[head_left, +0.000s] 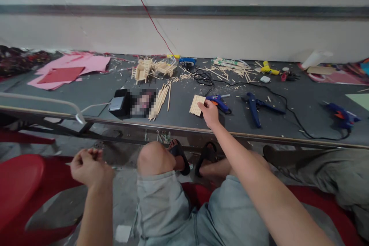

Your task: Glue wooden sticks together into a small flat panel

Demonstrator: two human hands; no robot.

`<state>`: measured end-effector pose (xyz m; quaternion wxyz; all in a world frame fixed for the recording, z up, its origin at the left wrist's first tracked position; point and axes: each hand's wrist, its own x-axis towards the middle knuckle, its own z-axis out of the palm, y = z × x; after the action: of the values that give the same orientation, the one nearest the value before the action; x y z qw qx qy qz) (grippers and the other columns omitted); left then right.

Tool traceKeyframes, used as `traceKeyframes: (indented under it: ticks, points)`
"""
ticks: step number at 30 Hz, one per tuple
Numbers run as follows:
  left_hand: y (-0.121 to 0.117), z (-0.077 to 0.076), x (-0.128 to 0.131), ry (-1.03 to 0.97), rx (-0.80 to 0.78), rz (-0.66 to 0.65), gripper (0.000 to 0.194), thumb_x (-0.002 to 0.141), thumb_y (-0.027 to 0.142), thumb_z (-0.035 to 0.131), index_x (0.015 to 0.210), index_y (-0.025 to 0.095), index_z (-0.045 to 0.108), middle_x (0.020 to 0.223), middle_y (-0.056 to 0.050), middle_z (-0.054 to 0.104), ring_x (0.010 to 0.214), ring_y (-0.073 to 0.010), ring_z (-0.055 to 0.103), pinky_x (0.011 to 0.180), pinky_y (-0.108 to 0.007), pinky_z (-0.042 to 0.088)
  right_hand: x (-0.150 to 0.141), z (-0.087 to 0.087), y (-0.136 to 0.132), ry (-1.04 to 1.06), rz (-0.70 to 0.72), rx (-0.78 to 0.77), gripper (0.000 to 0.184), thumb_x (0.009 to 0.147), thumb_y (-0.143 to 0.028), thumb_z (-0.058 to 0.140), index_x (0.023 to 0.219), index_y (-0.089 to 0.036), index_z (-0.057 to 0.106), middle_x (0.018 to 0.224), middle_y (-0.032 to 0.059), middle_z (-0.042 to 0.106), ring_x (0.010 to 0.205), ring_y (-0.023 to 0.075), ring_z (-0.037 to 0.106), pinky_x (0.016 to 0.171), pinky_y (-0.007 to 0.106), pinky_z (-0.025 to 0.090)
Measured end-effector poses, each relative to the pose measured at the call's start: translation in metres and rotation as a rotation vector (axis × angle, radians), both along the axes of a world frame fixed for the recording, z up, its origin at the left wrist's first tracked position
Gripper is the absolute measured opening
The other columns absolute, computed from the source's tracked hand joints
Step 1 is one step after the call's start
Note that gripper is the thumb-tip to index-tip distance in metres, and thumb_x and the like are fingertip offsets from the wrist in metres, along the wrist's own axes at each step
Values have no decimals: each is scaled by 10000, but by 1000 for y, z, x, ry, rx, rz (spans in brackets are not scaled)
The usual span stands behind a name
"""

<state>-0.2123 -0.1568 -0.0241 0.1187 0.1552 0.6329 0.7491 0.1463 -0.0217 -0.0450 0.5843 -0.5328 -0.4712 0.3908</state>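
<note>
My right hand (pixel 210 113) pinches the edge of a small flat panel of wooden sticks (pixel 197 105) at the table's front part. Just behind that hand lies a blue glue gun (pixel 219 103). My left hand (pixel 91 167) is off the table, in the air near a red stool, with its fingers curled in; whether anything is in them is hidden. Loose wooden sticks (pixel 160 100) lie in a bundle left of the panel. Farther back stand small stick-built pieces of model furniture (pixel 142 70).
A dark cutter-like tool (pixel 253 110) and another blue glue gun (pixel 341 115) lie right, with a black cord (pixel 291 113) between. A black box (pixel 119 102) sits left, near pink paper sheets (pixel 95 63). A red stool (pixel 21 184) is at left; another person's leg (pixel 317 167) is at right.
</note>
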Motion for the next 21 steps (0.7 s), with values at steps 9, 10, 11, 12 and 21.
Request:
traceKeyframes:
  ticks: [9, 10, 11, 12, 21]
  points:
    - [-54, -90, 65, -256, -372, -341, 351, 512, 326, 645, 807, 140, 601, 681, -3, 582, 606, -121, 543, 613, -286, 460, -2, 4, -3, 34, 54, -4, 325, 714, -386, 608, 946, -164, 657, 918, 62, 715, 809, 208, 647, 732, 322, 480]
    - [-55, -94, 70, -259, -401, -367, 362, 504, 330, 647, 809, 141, 606, 687, -8, 594, 604, -125, 548, 623, -294, 463, -2, 4, -3, 38, 55, -2, 317, 712, -380, 611, 941, -167, 660, 915, 58, 715, 802, 207, 647, 731, 322, 479]
    - [-55, -96, 74, -256, -428, -394, 365, 498, 328, 648, 812, 144, 611, 701, -13, 608, 612, -131, 557, 637, -302, 466, -1, 4, -3, 43, 55, 0, 308, 711, -374, 612, 935, -169, 662, 910, 55, 715, 795, 206, 646, 730, 323, 479]
    - [-56, -98, 76, -246, -454, -417, 361, 492, 317, 646, 810, 150, 617, 719, -18, 623, 631, -140, 569, 655, -310, 469, -1, 3, -3, 51, 53, 1, 298, 711, -368, 611, 928, -170, 663, 905, 53, 715, 788, 205, 645, 728, 324, 479]
    - [-64, -107, 96, -57, -606, -540, 254, 569, 268, 583, 791, 173, 662, 841, -43, 683, 873, -228, 596, 863, -379, 427, -2, -2, 0, 154, 81, 17, 277, 715, -310, 605, 957, -179, 637, 937, 49, 712, 818, 195, 653, 797, 349, 481]
